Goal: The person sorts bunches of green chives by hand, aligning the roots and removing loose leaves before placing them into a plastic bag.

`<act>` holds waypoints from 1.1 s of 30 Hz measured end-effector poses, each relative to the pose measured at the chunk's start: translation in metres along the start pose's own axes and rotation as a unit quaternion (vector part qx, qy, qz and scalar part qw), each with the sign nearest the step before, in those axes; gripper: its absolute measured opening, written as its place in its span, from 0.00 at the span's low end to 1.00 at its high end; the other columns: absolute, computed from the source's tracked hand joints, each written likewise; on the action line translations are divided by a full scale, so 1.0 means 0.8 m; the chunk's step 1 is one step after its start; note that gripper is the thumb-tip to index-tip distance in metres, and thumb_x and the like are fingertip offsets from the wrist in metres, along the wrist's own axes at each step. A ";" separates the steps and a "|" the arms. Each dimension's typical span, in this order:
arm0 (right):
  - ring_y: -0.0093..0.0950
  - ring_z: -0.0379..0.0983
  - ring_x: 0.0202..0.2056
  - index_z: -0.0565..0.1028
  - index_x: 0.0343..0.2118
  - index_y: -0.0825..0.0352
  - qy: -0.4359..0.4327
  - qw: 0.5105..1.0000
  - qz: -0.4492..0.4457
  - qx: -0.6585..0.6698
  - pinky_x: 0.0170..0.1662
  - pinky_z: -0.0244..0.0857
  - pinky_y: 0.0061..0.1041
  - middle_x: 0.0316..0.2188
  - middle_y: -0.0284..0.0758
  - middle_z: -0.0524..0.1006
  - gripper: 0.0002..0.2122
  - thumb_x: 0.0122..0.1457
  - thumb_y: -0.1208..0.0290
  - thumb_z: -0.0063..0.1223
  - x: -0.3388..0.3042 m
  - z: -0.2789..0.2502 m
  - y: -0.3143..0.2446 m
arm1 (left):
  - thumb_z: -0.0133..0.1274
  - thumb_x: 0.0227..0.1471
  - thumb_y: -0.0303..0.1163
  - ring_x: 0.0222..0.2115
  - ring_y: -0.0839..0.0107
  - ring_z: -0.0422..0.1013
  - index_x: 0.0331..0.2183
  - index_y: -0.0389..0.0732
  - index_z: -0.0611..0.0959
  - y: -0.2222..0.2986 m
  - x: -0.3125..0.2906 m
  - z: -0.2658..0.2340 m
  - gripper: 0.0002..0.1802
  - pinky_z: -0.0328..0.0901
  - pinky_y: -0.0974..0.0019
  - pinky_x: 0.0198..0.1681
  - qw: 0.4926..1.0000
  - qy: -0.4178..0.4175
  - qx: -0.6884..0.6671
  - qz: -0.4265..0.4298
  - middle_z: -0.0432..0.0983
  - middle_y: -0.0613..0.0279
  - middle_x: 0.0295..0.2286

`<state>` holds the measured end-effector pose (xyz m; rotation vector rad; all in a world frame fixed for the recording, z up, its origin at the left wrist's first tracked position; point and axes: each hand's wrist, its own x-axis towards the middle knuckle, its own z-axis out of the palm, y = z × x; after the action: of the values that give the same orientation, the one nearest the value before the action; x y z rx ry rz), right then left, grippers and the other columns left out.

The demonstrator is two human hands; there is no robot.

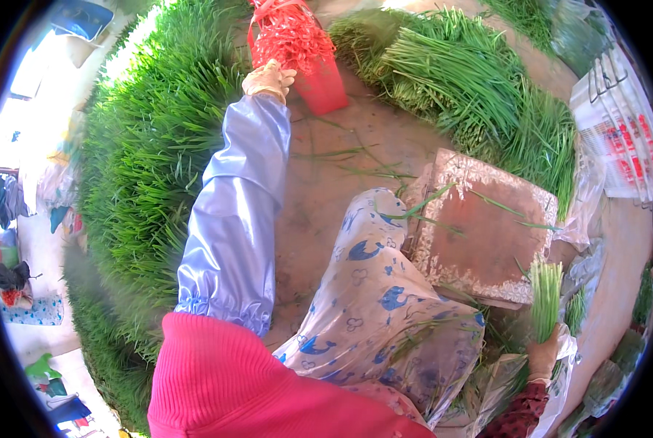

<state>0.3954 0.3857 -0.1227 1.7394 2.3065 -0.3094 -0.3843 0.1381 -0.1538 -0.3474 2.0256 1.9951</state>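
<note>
At the far middle, my left hand (269, 79), in a pale glove, has its fingers curled at the lower edge of a pile of red plastic strips (288, 42). The strips lie heaped over a red container (323, 89). What exactly sits between those fingers is partly hidden. Low on the right, my right hand (542, 356) is closed round the lower part of a bunch of green stems (545, 296). The bunch stands nearly upright, its cut tops pale, beside a worn square board (491, 226) with a flaking white border.
Tall green leaves (140, 182) bank up along the left. Cut stalks (465, 69) are heaped at the far right. A white crate (615, 124) stands beyond them. Patterned plastic sheeting (385, 292) covers my lap, and loose blades litter the brown floor (308, 190).
</note>
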 end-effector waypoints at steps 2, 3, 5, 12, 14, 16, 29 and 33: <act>0.47 0.68 0.53 0.57 0.62 0.75 0.021 1.000 -0.008 0.015 0.56 0.61 0.35 0.51 0.54 0.71 0.39 0.41 0.78 0.54 -0.020 0.009 0.002 | 0.50 0.59 0.37 0.17 0.72 0.74 0.36 0.41 0.75 -0.005 -0.011 0.008 0.10 0.61 0.70 0.14 1.000 0.003 0.015 0.001 0.82 0.51 0.29; 0.48 0.68 0.53 0.57 0.62 0.74 0.022 0.999 0.014 0.030 0.56 0.61 0.34 0.51 0.54 0.71 0.39 0.41 0.79 0.54 -0.031 0.003 -0.017 | 0.49 0.59 0.36 0.17 0.72 0.74 0.35 0.41 0.75 -0.004 -0.022 0.011 0.08 0.61 0.70 0.15 1.000 0.006 0.024 0.004 0.82 0.51 0.29; 0.48 0.69 0.53 0.57 0.62 0.73 0.026 0.996 0.052 0.063 0.56 0.62 0.34 0.51 0.54 0.71 0.39 0.41 0.79 0.53 -0.055 -0.011 -0.061 | 0.47 0.57 0.35 0.23 0.71 0.77 0.31 0.42 0.76 -0.007 -0.030 -0.008 0.08 0.63 0.71 0.18 0.997 -0.037 0.068 -0.015 0.82 0.54 0.30; 0.49 0.72 0.47 0.64 0.56 0.69 0.068 0.992 -0.057 0.094 0.51 0.64 0.37 0.43 0.48 0.77 0.33 0.40 0.79 0.55 -0.065 0.015 -0.010 | 0.52 0.49 0.37 0.35 0.57 0.76 0.31 0.41 0.84 -0.108 -0.106 -0.163 0.12 0.71 0.56 0.35 0.384 -0.336 0.839 0.190 0.80 0.54 0.35; 0.50 0.70 0.47 0.63 0.57 0.71 0.006 0.993 0.008 0.121 0.50 0.64 0.39 0.44 0.50 0.75 0.35 0.40 0.76 0.56 -0.081 -0.017 -0.061 | 0.54 0.49 0.39 0.36 0.55 0.76 0.33 0.41 0.85 -0.132 -0.140 -0.218 0.13 0.71 0.54 0.36 0.301 -0.402 0.865 0.010 0.80 0.53 0.35; 0.49 0.70 0.47 0.60 0.59 0.72 0.000 0.995 0.006 0.099 0.49 0.65 0.39 0.45 0.52 0.74 0.38 0.40 0.73 0.59 -0.090 -0.017 -0.057 | 0.55 0.49 0.41 0.36 0.52 0.76 0.36 0.42 0.85 -0.142 -0.164 -0.268 0.15 0.71 0.52 0.37 0.206 -0.447 0.868 -0.064 0.80 0.52 0.35; 0.48 0.73 0.45 0.62 0.59 0.70 0.091 0.967 0.023 0.238 0.48 0.67 0.38 0.43 0.53 0.75 0.38 0.41 0.69 0.63 -0.140 0.013 -0.049 | 0.54 0.48 0.35 0.34 0.57 0.78 0.28 0.47 0.86 -0.052 -0.345 0.160 0.08 0.72 0.56 0.34 0.105 -0.486 0.758 0.422 0.82 0.59 0.29; 0.49 0.74 0.42 0.64 0.58 0.64 0.085 0.962 0.044 0.257 0.44 0.69 0.38 0.39 0.50 0.77 0.37 0.40 0.70 0.63 -0.166 0.000 -0.050 | 0.54 0.50 0.36 0.38 0.55 0.76 0.39 0.48 0.83 -0.122 -0.409 0.303 0.13 0.70 0.57 0.39 0.016 -0.562 0.692 0.453 0.80 0.55 0.35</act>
<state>0.3919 0.2533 -0.0803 2.1718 2.4047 -0.8355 -0.0372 0.3710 -0.1294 2.2736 1.3239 -0.9784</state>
